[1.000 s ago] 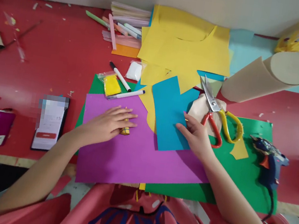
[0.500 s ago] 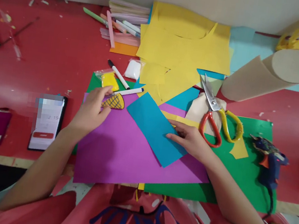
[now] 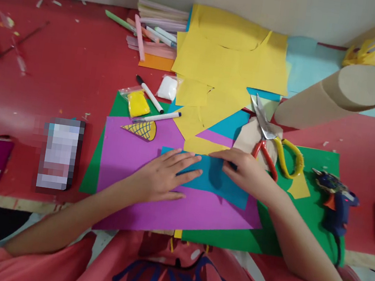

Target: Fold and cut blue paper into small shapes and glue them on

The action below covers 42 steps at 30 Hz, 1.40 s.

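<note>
A blue rectangular sheet of craft paper [image 3: 208, 176] lies crosswise over a purple sheet [image 3: 121, 212]. My left hand [image 3: 165, 174] rests flat on its left part, fingers stretched out and apart. At the sheet's upper edge, my right hand [image 3: 246, 169] grips it with curled fingers, the index along the edge and the thumb on the blue face. The undersides of these fingers are hidden. Beyond my left hand lies a yellow cone-shaped cutout [image 3: 142, 129] with dark crossed lines. Red-and-yellow-handled scissors [image 3: 268, 133] lie open just past my right hand.
Markers [image 3: 150, 94], a yellow clay packet [image 3: 138, 103] and a white packet [image 3: 168, 87] lie behind the cutout. Yellow sheets [image 3: 233, 63] spread at the back. A beige roll [image 3: 318, 101] stands right, a glue gun [image 3: 339, 203] nearer. A phone [image 3: 60, 153] lies left.
My left hand has let go of the cone cutout, which stays on the purple sheet, and has moved right onto the blue sheet. The blue sheet has turned from slanted to nearly level.
</note>
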Available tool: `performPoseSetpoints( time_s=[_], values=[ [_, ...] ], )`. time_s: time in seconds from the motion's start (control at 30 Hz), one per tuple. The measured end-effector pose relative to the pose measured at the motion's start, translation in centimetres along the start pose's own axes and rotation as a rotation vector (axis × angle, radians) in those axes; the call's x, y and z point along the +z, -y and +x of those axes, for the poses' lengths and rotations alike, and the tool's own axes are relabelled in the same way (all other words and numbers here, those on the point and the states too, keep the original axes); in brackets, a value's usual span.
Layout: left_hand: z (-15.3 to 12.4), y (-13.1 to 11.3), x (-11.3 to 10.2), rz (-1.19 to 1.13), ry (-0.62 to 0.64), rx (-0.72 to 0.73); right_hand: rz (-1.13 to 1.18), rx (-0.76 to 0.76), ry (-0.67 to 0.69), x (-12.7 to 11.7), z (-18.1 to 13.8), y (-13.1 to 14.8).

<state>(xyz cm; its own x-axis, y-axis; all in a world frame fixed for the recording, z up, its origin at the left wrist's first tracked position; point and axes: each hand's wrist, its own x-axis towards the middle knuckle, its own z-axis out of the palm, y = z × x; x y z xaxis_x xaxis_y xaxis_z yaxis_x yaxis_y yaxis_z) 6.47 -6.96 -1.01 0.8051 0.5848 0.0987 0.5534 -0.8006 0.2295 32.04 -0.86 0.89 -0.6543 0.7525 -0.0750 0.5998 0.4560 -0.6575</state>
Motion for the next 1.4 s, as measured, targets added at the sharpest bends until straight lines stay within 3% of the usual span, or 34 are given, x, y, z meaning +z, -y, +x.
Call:
performPoseSetpoints(
  time_s=[0.23,0.37,0.5,0.6,0.67,0.87,1.0,1.13,1.23,1.33,1.37,1.4],
  values=[
    [-0.2,1.4,0.5,-0.032,0.158,-0.011,-0.119,0.066,0.091,-4.1,1.0,-1.4],
    [0.5,1.3,1.1,0.058,0.22,-0.053,-0.102,0.145,0.085,-4.5,1.9,-2.0],
    [0.8,0.9,1.2,0.133,0.15,-0.082,-0.122,0.201,0.013,-3.7,1.2,-1.6],
    [0.7,0.7,1.2,0.171,0.09,-0.081,-0.286,0.29,-0.297,-3.1,-0.8,-1.2],
    [0.5,0.7,1.3,0.192,0.047,-0.076,-0.382,0.327,-0.405,-2.6,-2.5,-1.3],
    [0.1,1.0,1.5,0.167,-0.088,-0.066,-0.387,0.311,-0.201,-0.2,-6.4,-3.9],
    [0.0,1.0,1.4,0.174,-0.137,-0.042,-0.404,0.262,-0.232,0.4,-6.5,-5.9],
    [-0.1,0.8,1.2,0.182,-0.164,-0.027,-0.417,0.26,-0.22,-0.8,-5.8,-7.4],
    [-0.2,0.8,1.1,0.231,-0.204,0.029,-0.382,0.227,-0.289,-2.1,-5.7,-6.5],
    [-0.2,0.9,1.0,0.261,-0.254,0.182,-0.332,0.159,-0.488,-2.6,-5.8,-3.7],
    [-0.2,0.9,1.1,0.253,-0.268,0.222,-0.293,0.1,-0.466,-2.4,-5.8,-2.6],
    [-0.1,1.0,1.1,0.235,-0.285,0.244,-0.252,0.017,-0.35,-2.0,-5.7,-1.6]
  ],
)
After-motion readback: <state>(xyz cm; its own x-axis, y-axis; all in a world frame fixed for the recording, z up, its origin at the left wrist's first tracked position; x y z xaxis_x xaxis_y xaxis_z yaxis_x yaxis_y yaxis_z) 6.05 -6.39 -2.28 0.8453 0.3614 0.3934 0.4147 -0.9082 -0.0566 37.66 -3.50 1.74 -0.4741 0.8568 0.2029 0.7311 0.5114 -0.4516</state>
